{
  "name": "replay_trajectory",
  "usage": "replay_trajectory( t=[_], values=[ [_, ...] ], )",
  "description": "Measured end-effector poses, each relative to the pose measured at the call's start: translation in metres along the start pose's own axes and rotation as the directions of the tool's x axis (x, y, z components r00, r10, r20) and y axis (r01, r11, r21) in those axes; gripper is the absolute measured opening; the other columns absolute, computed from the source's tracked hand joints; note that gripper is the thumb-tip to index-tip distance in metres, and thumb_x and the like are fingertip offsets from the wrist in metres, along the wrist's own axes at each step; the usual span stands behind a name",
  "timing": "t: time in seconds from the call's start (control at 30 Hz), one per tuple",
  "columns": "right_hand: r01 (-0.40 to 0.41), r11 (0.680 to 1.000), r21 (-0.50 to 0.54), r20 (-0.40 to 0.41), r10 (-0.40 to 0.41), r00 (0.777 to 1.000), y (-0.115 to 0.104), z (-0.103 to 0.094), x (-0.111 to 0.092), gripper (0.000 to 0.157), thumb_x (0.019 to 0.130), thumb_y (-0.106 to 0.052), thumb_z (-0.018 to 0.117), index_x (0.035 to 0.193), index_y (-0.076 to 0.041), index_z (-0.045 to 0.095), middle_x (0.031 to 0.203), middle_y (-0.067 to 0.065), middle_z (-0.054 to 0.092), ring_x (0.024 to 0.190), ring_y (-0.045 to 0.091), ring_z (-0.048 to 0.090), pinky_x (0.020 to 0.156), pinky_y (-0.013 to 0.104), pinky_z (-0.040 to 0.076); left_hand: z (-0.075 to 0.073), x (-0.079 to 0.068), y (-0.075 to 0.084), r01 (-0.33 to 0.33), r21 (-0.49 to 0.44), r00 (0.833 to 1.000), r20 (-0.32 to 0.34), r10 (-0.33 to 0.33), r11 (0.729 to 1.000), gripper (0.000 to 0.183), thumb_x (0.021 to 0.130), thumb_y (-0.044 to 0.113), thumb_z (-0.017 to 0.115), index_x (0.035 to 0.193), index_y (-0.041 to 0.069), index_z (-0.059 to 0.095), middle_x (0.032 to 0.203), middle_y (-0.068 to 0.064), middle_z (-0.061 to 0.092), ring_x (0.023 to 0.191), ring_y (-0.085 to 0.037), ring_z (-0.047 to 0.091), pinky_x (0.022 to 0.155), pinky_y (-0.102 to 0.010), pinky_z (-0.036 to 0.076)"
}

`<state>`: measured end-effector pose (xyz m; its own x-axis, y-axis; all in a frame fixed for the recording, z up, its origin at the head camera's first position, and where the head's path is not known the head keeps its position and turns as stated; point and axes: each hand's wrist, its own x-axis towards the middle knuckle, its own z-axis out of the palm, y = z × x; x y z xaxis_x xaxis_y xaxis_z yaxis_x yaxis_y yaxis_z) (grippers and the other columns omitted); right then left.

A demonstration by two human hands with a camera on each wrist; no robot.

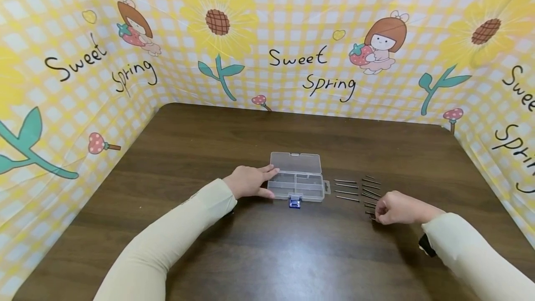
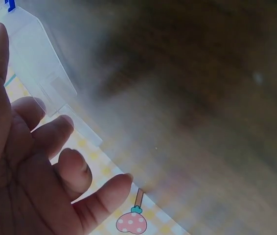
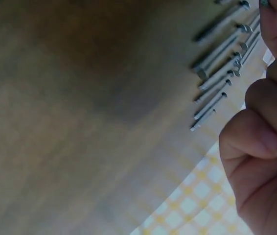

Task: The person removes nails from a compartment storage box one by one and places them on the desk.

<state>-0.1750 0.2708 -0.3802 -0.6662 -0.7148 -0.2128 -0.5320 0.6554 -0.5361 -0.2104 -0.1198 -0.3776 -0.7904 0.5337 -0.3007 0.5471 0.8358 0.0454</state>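
Note:
A clear plastic compartment box [image 1: 309, 186] stands on the table with its lid [image 1: 296, 162] folded back and a blue latch [image 1: 294, 202] at its front. My left hand [image 1: 249, 181] rests against the box's left side, thumb and fingers spread; the left wrist view shows the fingers [image 2: 53, 134] loosely bent beside the clear plastic. To the right, my right hand [image 1: 394, 208] pinches a small nail [image 3: 264, 2] between thumb and forefinger at the near end of a column of nails [image 1: 369, 193]. Its other fingers are curled. Most of the pinched nail is hidden.
Several longer nails [image 1: 346, 185] lie in a row between the box and the right-hand column. A hanging tab [image 1: 327, 187] sticks out from the box's right side. The brown wooden table [image 1: 200, 134] is bordered by a yellow checked cloth [image 1: 288, 17] at the back and sides.

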Motion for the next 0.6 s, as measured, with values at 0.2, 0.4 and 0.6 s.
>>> replay_trajectory(
  t=[0.2,0.4,0.6],
  values=[
    [0.002,0.999,-0.036,-0.007,-0.003,1.000,0.002,0.008,-0.002,0.014,0.075,-0.004,0.063,0.064,-0.013,0.062,0.064,-0.017,0.048,0.057,-0.004,0.038,0.051,0.020,0.036,0.000,-0.001,-0.001,0.001,0.001,1.000,-0.003,-0.001,1.000,0.079,0.085,0.058,0.058,0.150,0.020,0.035,0.152,-0.001,0.034,0.112,-0.025,0.061,0.051,-0.031,0.041],
    [-0.010,0.996,-0.089,-0.021,0.008,1.000,0.001,0.011,-0.004,0.014,0.074,-0.005,0.064,0.064,-0.014,0.063,0.064,-0.017,0.050,0.058,-0.004,0.039,0.052,0.021,0.037,-0.002,-0.002,0.001,0.000,-0.005,1.000,0.005,0.000,1.000,0.079,0.086,0.057,0.058,0.150,0.019,0.035,0.152,-0.002,0.034,0.111,-0.026,0.061,0.053,-0.031,0.042],
    [-0.064,0.989,-0.135,-0.042,0.059,0.997,-0.001,0.013,-0.005,0.014,0.074,-0.007,0.065,0.064,-0.018,0.063,0.065,-0.017,0.050,0.057,-0.003,0.040,0.051,0.022,0.037,0.000,-0.002,0.001,-0.007,0.003,1.000,-0.007,0.007,1.000,0.079,0.086,0.057,0.057,0.150,0.019,0.035,0.152,-0.002,0.034,0.102,-0.026,0.065,0.050,-0.030,0.040]
  ],
)
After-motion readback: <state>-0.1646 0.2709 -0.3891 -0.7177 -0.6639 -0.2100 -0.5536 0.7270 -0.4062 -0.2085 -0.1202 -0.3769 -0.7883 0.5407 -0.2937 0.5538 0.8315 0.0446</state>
